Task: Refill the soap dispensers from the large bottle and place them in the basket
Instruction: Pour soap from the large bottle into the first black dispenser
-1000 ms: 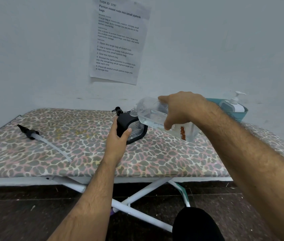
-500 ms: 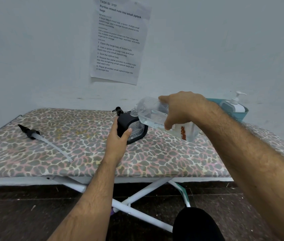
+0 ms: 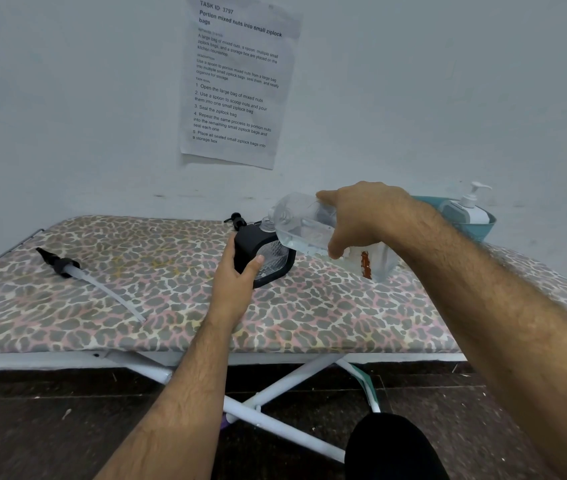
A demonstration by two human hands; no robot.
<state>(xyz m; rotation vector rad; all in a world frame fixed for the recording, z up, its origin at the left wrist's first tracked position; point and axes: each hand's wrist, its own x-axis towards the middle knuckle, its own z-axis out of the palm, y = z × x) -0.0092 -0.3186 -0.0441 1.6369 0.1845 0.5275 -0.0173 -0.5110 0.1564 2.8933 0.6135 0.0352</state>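
Observation:
My left hand (image 3: 235,271) grips a black-framed soap dispenser (image 3: 268,258) that stands on the leopard-print board (image 3: 171,306), its neck uncovered. My right hand (image 3: 361,216) holds the large clear bottle (image 3: 304,225) tilted on its side, with its mouth at the dispenser's neck. The bottle's rear part with a red label (image 3: 365,265) shows below my wrist. A black pump head with a long white tube (image 3: 77,275) lies loose on the board at the left. In the teal basket (image 3: 483,228) at the back right stands a white pump dispenser (image 3: 465,211).
Another black pump top (image 3: 237,220) sits just behind the black dispenser. A printed sheet (image 3: 237,81) hangs on the white wall. The board's white crossed legs (image 3: 275,400) stand on dark floor tiles below.

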